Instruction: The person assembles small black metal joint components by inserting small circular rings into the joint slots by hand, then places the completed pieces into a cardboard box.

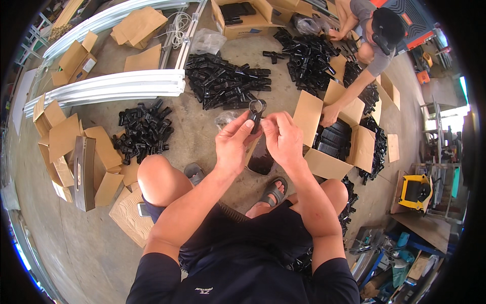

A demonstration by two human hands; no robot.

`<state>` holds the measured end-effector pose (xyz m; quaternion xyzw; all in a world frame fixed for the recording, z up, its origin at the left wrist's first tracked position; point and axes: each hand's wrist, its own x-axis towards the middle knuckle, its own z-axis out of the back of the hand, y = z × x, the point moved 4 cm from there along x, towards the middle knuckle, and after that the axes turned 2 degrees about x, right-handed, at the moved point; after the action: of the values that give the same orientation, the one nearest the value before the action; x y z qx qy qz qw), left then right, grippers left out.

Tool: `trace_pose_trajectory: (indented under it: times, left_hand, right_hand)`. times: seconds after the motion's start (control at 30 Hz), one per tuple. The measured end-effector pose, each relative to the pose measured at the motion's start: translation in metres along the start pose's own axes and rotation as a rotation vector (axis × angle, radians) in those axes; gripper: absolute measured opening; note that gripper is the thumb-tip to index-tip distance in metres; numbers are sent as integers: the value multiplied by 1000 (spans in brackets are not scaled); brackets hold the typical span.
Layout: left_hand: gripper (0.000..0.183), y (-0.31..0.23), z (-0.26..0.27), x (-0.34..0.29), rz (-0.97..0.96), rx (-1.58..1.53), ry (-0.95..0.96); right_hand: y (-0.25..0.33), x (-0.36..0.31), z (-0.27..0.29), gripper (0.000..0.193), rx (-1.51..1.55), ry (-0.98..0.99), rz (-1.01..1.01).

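Observation:
In front of my knees, my left hand [234, 144] is closed round a black pipe fitting [255, 120] with an open ring at its upper end. My left thumb lies along the fitting's side. Close against its right side, my right hand [282, 138] has thumb and fingers pinched together. Whatever those fingertips grip is too small and hidden to make out. Below the hands, partly covered by them, a container with dark contents [261, 159] rests on the floor.
Heaps of black fittings [223, 81] lie ahead and at left [146, 129]. A co-worker's hand [330, 115] reaches into an open carton [318, 164] of black parts at right. Cardboard pieces [104, 152] and white metal rails [126, 85] lie leftward. A phone [144, 209] is beside my left thigh.

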<state>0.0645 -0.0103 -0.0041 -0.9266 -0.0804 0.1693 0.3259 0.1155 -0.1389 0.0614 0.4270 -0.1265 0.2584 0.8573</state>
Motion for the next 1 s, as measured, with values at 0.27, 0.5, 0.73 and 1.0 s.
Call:
trace_pose_trajectory:
  times: [0.27, 0.5, 0.73, 1.0]
  left_hand:
    - [25, 5, 1, -2, 43, 23, 7]
    - [25, 2, -1, 1, 10, 10, 5]
    - [25, 8, -2, -1, 30, 22, 16]
    - [26, 0, 2, 3, 27, -5, -28]
  right_hand:
    - [-6, -3, -8, 13, -80, 19, 41]
    - [-5, 1, -2, 15, -119, 65, 21]
    - [-7, -2, -7, 15, -171, 29, 79]
    - [4, 3, -4, 14, -71, 55, 65]
